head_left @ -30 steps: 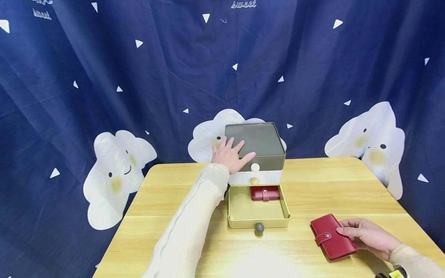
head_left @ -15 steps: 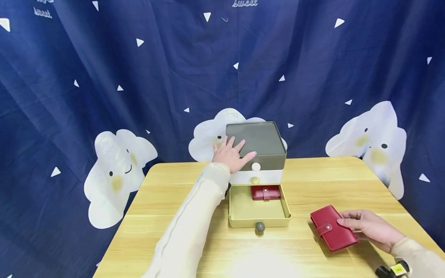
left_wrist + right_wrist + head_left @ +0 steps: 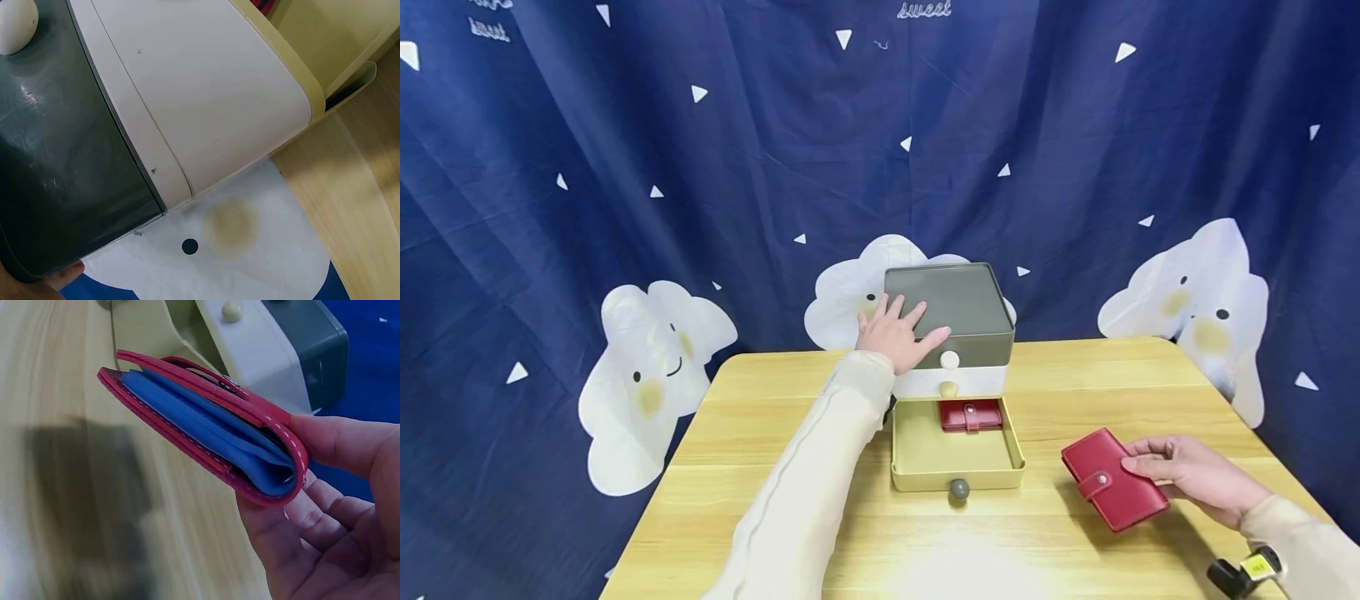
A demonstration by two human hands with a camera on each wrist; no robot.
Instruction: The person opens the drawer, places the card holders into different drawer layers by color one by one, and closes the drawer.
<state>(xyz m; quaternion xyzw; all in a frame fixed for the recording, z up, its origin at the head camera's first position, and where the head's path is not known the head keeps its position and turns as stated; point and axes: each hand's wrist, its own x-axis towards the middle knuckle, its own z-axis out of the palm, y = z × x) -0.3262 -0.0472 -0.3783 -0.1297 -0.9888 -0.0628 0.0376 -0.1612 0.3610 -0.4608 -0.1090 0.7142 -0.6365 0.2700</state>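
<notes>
My right hand (image 3: 1198, 475) pinches a red wallet (image 3: 1114, 479) by its right side, thumb on top and fingers beneath, above the table. In the right wrist view the wallet (image 3: 206, 425) shows its end, with blue leaves inside and a snap strap. My left hand (image 3: 895, 336) rests with fingers spread on the grey top of a small drawer box (image 3: 955, 304). The pale yellow bottom drawer (image 3: 917, 481) stands pulled out, and a second red wallet (image 3: 972, 416) lies at its back right. In the left wrist view, fingertips (image 3: 67, 275) show at the box's edge.
The box has a white middle drawer (image 3: 917, 383) and round knobs; the bottom drawer's knob (image 3: 959, 489) is dark grey. It stands toward the back of the wooden table (image 3: 775, 433). A dark blue curtain (image 3: 775, 125) with white clouds hangs behind.
My right hand has lifted the wallet off the table and moved it slightly up and away from me. My left hand stays on the box.
</notes>
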